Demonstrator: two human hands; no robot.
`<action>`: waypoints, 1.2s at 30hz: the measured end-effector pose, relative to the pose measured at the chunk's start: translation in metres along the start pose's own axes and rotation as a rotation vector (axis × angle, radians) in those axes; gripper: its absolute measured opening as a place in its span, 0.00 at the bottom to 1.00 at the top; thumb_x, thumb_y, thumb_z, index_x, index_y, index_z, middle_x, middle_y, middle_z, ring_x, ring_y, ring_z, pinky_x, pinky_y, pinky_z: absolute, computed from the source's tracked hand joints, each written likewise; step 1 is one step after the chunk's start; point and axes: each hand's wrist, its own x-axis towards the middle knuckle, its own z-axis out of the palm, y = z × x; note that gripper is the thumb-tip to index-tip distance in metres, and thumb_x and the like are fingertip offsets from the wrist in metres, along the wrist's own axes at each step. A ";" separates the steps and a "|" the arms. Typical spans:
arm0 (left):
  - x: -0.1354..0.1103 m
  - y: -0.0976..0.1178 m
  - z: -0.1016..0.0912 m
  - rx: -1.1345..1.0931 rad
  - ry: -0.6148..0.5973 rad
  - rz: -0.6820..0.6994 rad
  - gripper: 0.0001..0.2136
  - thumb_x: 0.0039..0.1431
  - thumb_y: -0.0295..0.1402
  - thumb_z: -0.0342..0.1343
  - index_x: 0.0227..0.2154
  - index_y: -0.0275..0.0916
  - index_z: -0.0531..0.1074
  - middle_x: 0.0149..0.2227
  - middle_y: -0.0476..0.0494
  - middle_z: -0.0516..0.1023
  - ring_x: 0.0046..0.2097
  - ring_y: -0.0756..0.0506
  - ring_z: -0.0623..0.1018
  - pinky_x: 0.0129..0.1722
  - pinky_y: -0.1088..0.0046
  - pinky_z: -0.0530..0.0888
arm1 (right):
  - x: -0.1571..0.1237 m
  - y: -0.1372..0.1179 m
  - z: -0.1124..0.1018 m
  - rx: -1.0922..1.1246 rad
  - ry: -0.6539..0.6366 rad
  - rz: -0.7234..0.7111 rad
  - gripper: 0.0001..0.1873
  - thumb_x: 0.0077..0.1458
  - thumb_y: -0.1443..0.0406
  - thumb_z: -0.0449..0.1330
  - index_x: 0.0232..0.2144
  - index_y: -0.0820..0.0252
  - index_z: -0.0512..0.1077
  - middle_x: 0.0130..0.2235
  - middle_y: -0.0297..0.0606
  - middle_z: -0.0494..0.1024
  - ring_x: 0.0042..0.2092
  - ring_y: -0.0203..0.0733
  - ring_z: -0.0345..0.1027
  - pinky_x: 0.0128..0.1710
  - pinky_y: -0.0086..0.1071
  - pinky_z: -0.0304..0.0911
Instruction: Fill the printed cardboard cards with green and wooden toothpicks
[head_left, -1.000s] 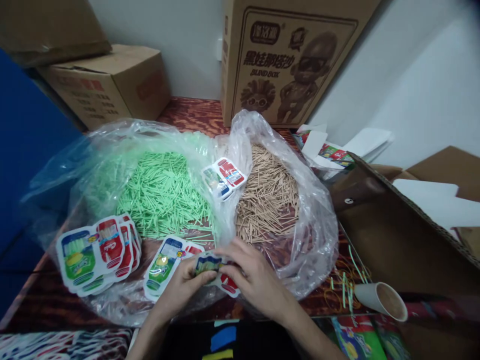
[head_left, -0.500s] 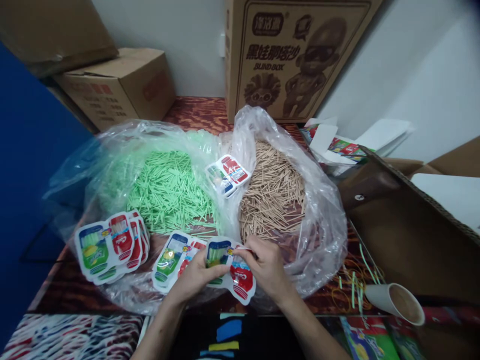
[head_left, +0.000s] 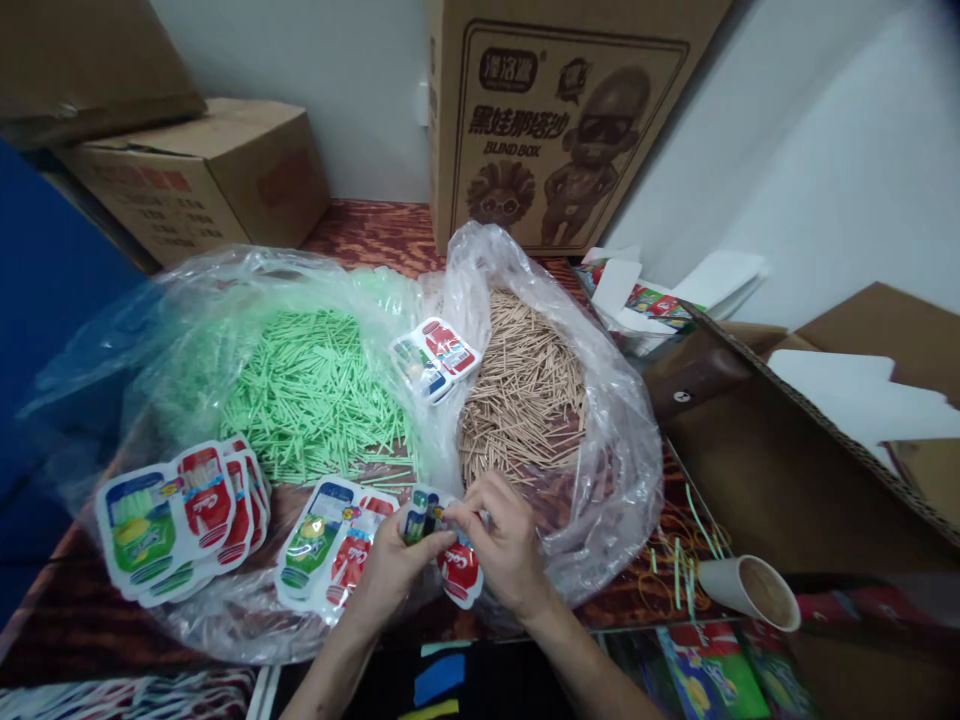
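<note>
Between both hands is a can-shaped packet with a green half and a red cola half, bent along its middle. My left hand pinches its green side, thumb on top. My right hand grips the top of the red side, fingers curled. Just left lies another green-and-red packet, partly behind my left wrist. Farther left, several filled packets are piled up. Behind the hands, one plastic bag holds green sticks and another holds brown sticks. Flat packets lie between these heaps.
A paper cup lies tipped at the right, beside rubber bands and loose green sticks. An open carton stands on the right. A tall printed box and a smaller carton stand at the back.
The packet in my hands has gone from nearly flat to bent, its green side curled up. The view has shifted, moving most things leftward in the picture.
</note>
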 end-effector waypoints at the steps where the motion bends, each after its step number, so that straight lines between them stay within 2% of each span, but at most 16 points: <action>1: -0.001 0.002 0.002 0.011 0.013 0.025 0.09 0.42 0.33 0.66 0.26 0.36 0.75 0.25 0.51 0.75 0.29 0.49 0.71 0.32 0.74 0.70 | -0.001 0.001 0.001 0.014 0.015 0.009 0.14 0.58 0.65 0.58 0.21 0.59 0.63 0.26 0.32 0.66 0.32 0.37 0.60 0.32 0.31 0.55; 5: -0.002 0.014 0.004 0.121 0.010 0.136 0.07 0.47 0.34 0.62 0.21 0.37 0.74 0.23 0.51 0.73 0.29 0.48 0.71 0.33 0.74 0.70 | -0.002 0.006 -0.003 0.061 -0.008 0.050 0.14 0.58 0.64 0.58 0.22 0.59 0.64 0.27 0.32 0.66 0.31 0.36 0.61 0.31 0.30 0.56; 8: -0.002 0.017 0.005 0.182 -0.012 0.136 0.04 0.46 0.33 0.62 0.24 0.37 0.75 0.24 0.51 0.74 0.29 0.48 0.71 0.32 0.74 0.69 | -0.003 0.006 -0.007 0.004 -0.067 0.028 0.14 0.59 0.64 0.57 0.21 0.59 0.64 0.27 0.32 0.66 0.31 0.36 0.60 0.31 0.30 0.56; 11: -0.003 0.013 0.006 0.205 -0.016 0.118 0.05 0.45 0.32 0.63 0.25 0.37 0.75 0.25 0.51 0.75 0.28 0.48 0.70 0.30 0.76 0.69 | -0.004 0.004 -0.009 -0.082 -0.071 -0.011 0.15 0.60 0.63 0.56 0.21 0.59 0.64 0.27 0.33 0.65 0.32 0.37 0.60 0.32 0.31 0.55; 13: -0.003 0.009 0.005 0.213 -0.014 0.126 0.05 0.46 0.33 0.63 0.24 0.37 0.75 0.24 0.51 0.74 0.28 0.49 0.70 0.30 0.76 0.68 | -0.001 0.004 -0.014 -0.052 -0.159 -0.021 0.16 0.61 0.62 0.54 0.22 0.59 0.65 0.27 0.33 0.66 0.31 0.36 0.60 0.32 0.31 0.56; 16: -0.004 0.005 0.000 0.229 -0.023 0.140 0.07 0.48 0.35 0.62 0.26 0.36 0.77 0.25 0.50 0.76 0.29 0.47 0.72 0.31 0.75 0.68 | 0.017 0.018 -0.025 -0.011 -0.298 -0.058 0.18 0.66 0.64 0.45 0.27 0.59 0.68 0.28 0.34 0.68 0.32 0.37 0.63 0.33 0.31 0.58; 18: -0.005 0.005 -0.004 0.228 -0.013 0.136 0.09 0.49 0.37 0.62 0.29 0.36 0.77 0.27 0.49 0.77 0.30 0.46 0.73 0.32 0.74 0.69 | 0.034 0.036 -0.033 -0.196 -0.202 -0.072 0.15 0.65 0.65 0.46 0.31 0.59 0.70 0.32 0.37 0.71 0.37 0.41 0.63 0.39 0.34 0.59; 20: -0.005 0.007 -0.007 0.222 0.017 0.126 0.10 0.50 0.39 0.61 0.28 0.36 0.77 0.27 0.49 0.78 0.30 0.46 0.73 0.32 0.73 0.70 | 0.049 0.057 -0.039 -0.515 -0.110 -0.052 0.09 0.62 0.66 0.51 0.37 0.59 0.72 0.39 0.42 0.72 0.43 0.46 0.61 0.43 0.39 0.58; 22: -0.004 0.010 -0.009 0.213 0.043 0.121 0.10 0.50 0.39 0.61 0.25 0.36 0.75 0.26 0.49 0.77 0.29 0.46 0.73 0.32 0.73 0.70 | 0.055 0.075 -0.041 -0.777 -0.142 -0.015 0.08 0.59 0.67 0.55 0.39 0.60 0.73 0.41 0.46 0.71 0.45 0.49 0.59 0.44 0.41 0.57; 24: -0.005 0.012 -0.010 0.195 0.059 0.126 0.11 0.48 0.39 0.62 0.21 0.37 0.73 0.24 0.49 0.77 0.28 0.47 0.72 0.31 0.74 0.70 | 0.053 0.086 -0.040 -0.924 -0.209 -0.004 0.06 0.58 0.67 0.56 0.36 0.61 0.73 0.40 0.47 0.71 0.44 0.50 0.59 0.43 0.41 0.56; 27: -0.006 0.011 -0.011 0.161 0.075 0.114 0.11 0.47 0.38 0.63 0.18 0.37 0.71 0.22 0.51 0.75 0.27 0.48 0.72 0.30 0.75 0.70 | 0.043 0.092 -0.037 -1.006 -0.240 0.000 0.06 0.58 0.66 0.56 0.34 0.61 0.73 0.39 0.47 0.72 0.43 0.51 0.59 0.41 0.41 0.55; 31: -0.007 0.006 -0.013 0.155 0.052 0.059 0.10 0.47 0.39 0.63 0.24 0.37 0.75 0.24 0.51 0.76 0.28 0.47 0.72 0.31 0.74 0.69 | 0.038 0.092 -0.031 -1.057 -0.243 0.026 0.09 0.59 0.69 0.52 0.34 0.62 0.73 0.39 0.48 0.73 0.42 0.51 0.59 0.40 0.40 0.53; 36: -0.007 0.000 -0.018 0.181 0.056 0.076 0.11 0.47 0.40 0.63 0.24 0.36 0.75 0.24 0.51 0.75 0.28 0.48 0.71 0.30 0.75 0.68 | 0.044 0.098 -0.037 -0.987 -0.229 0.050 0.11 0.58 0.73 0.50 0.35 0.61 0.72 0.38 0.46 0.73 0.41 0.49 0.60 0.40 0.39 0.54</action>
